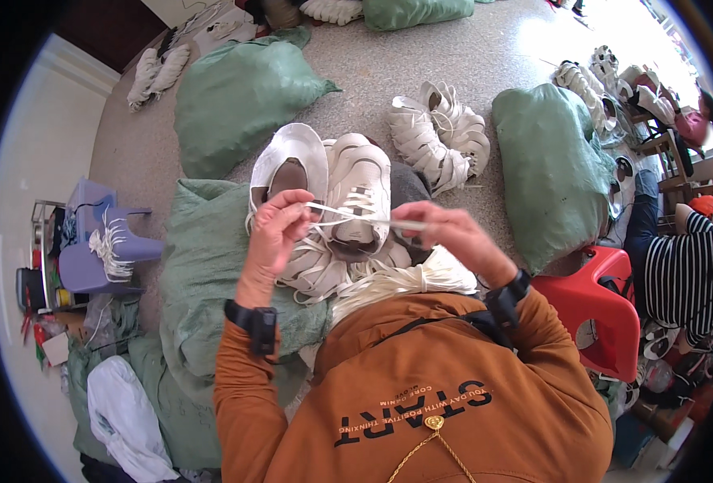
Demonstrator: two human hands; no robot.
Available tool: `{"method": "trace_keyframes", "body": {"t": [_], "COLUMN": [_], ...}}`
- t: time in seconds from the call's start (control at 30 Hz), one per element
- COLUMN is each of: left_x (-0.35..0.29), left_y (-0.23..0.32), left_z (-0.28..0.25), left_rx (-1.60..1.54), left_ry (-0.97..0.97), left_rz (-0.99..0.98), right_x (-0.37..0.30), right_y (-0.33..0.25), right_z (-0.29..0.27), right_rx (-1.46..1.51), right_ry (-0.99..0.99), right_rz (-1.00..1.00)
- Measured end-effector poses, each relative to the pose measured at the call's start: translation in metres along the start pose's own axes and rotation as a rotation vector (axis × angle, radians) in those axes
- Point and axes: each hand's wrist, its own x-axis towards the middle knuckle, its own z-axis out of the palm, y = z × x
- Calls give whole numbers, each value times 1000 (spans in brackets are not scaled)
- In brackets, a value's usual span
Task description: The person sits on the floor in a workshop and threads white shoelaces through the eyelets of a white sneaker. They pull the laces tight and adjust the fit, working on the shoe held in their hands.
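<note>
A white sneaker point(359, 181) lies before me with its toe pointing away, the lacing partly threaded. Above it a white shoelace point(336, 216) is stretched between my hands. My left hand point(278, 229) pinches it at the left; my right hand point(458, 235), a little blurred, grips it at the right. Just left of the sneaker lies another white shoe point(290, 165), its dark insole showing. More white shoes point(315, 270) are under my hands. In my lap rests a thick bundle of white laces point(413, 278).
Green sacks stand at the far left point(244, 105) and right point(554, 173). Stacked white shoes point(441, 137) sit on the floor between them. A purple stool point(103, 249) holding laces is at left, a red stool point(594, 310) at right. A person in a striped shirt point(678, 278) is further right.
</note>
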Motion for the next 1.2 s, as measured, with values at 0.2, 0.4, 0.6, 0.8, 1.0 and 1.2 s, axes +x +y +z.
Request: {"method": "trace_keyframes", "body": {"t": [0.2,0.4,0.6,0.8,1.0,1.2], "left_x": [11,31,33,6,-4,-15], "left_y": [10,14,0,-57,-54,-62], "left_z": [-91,-171,-169,-22,6,2], "left_rx": [950,1384,1653,236,-181,-170], "left_ry": [-76,160,491,49,-55,-32], "left_rz": [290,325,303,93,-297,-291], "right_x": [-11,-41,-49,-8,23,37], "right_y": [-11,1,10,37,77,82], "right_z": [-69,-140,-176,-90,-5,8], "right_rx": [736,921,746,351,-447,-921], "right_ry": [42,332,614,473,200,112], "right_rz": [-183,-250,-188,163,279,-65]}}
